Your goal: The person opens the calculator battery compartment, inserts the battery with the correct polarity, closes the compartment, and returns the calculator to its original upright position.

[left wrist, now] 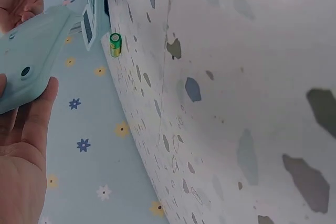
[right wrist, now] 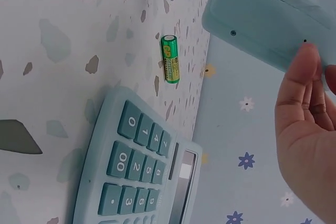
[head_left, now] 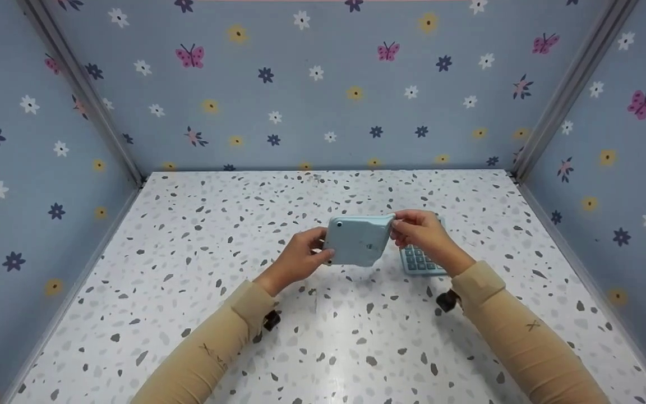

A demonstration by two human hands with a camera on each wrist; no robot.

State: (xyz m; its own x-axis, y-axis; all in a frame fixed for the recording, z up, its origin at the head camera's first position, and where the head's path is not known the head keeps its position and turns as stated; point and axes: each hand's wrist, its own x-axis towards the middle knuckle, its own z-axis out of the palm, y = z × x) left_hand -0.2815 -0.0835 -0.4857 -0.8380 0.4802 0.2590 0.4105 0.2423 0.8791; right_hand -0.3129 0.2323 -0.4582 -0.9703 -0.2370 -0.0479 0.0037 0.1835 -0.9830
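A light blue plastic device (head_left: 356, 241), its back turned up, is held between both hands above the table. Small dark holes and rounded corners show on that back; its front is hidden. My left hand (head_left: 299, 255) grips the left edge, thumb on the back and fingers underneath. Thumb and fingers of my right hand (head_left: 421, 233) pinch the right edge. Below the right hand lies a light blue calculator (right wrist: 152, 166) with teal keys, partly covered by that hand in the head view. Beside the calculator a green battery (right wrist: 170, 59) lies on the table.
The white speckled table (head_left: 216, 224) is bounded at the back and both sides by blue flowered panels (head_left: 300, 101). Metal posts (head_left: 90, 95) stand at the back corners. Each sleeve has a small black device (head_left: 271, 320) at the wrist.
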